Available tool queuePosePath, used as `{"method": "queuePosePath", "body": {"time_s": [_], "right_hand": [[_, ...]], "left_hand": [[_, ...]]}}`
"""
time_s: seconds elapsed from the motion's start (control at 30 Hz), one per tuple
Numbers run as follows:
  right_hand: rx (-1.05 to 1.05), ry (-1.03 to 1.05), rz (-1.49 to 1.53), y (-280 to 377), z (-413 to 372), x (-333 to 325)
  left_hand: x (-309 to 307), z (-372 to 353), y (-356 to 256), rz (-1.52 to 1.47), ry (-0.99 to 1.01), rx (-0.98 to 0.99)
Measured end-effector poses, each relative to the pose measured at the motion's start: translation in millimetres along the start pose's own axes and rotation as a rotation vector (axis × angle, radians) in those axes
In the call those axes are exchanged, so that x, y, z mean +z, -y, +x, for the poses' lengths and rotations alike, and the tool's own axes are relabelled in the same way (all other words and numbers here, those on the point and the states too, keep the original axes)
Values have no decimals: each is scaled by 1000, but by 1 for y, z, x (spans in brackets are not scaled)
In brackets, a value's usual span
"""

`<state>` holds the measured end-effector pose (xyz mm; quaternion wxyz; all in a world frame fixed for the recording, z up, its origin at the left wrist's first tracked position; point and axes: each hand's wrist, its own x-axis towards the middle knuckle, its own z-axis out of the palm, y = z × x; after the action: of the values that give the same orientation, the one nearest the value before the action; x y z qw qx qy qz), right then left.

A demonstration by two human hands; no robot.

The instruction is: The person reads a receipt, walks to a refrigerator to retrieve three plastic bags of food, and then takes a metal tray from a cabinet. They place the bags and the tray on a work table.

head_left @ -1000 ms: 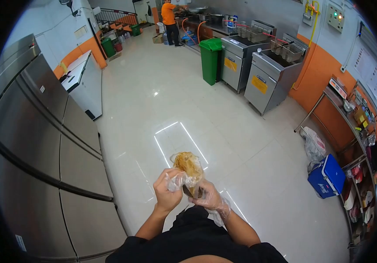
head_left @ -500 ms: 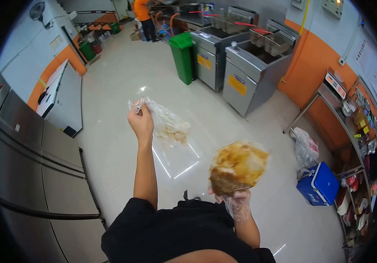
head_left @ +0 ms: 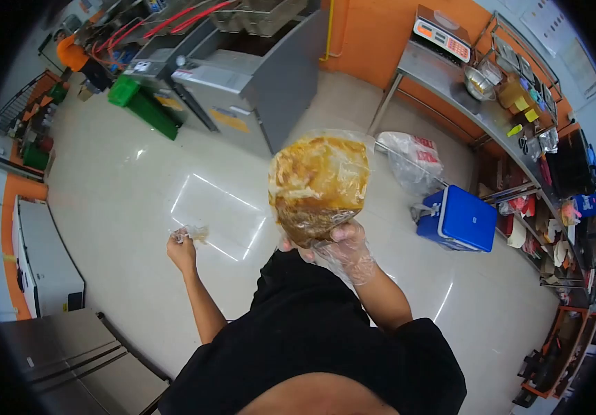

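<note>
A clear plastic bag (head_left: 320,181) of yellow-brown sauce with a darker lump at its bottom is held up in front of my body. My right hand (head_left: 350,250), in a clear plastic glove, grips its lower edge. Out to the left, my left hand (head_left: 182,252) is bare and closed on a crumpled, stained clear plastic bag (head_left: 197,235), which hangs over the floor. The two hands are well apart.
Metal fryers (head_left: 242,90) and a green bin (head_left: 142,104) stand ahead. A steel table (head_left: 436,76) holds a scale (head_left: 442,38) and a bowl (head_left: 479,83). A blue cooler (head_left: 467,218) and plastic bag (head_left: 412,159) sit right. One person (head_left: 76,55) is far left.
The view has turned right. The sauce bag is higher and nearer in view. My left hand is lower and further left, and its crumpled bag looks more bunched up.
</note>
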<state>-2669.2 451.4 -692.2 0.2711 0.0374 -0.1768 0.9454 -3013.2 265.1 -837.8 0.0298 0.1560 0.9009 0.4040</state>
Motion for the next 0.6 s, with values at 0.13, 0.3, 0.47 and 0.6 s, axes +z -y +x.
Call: {"method": "queuePosePath", "body": {"time_s": [0.13,0.3,0.47,0.6], "right_hand": [[-371,-328,-1048,96,39,-72],[-947,-725,-2062,252,97,-108],[-1167,-1130,-2233,405,125,-143],[-1214,-1340,-2195,499,131,-167]], "left_hand": [[123,7,-74,17,246,15],[325,-5,-260,-346,639,87],[487,-33,-509,-338,961,463],[591,-60,-657,-425,969,763]]}}
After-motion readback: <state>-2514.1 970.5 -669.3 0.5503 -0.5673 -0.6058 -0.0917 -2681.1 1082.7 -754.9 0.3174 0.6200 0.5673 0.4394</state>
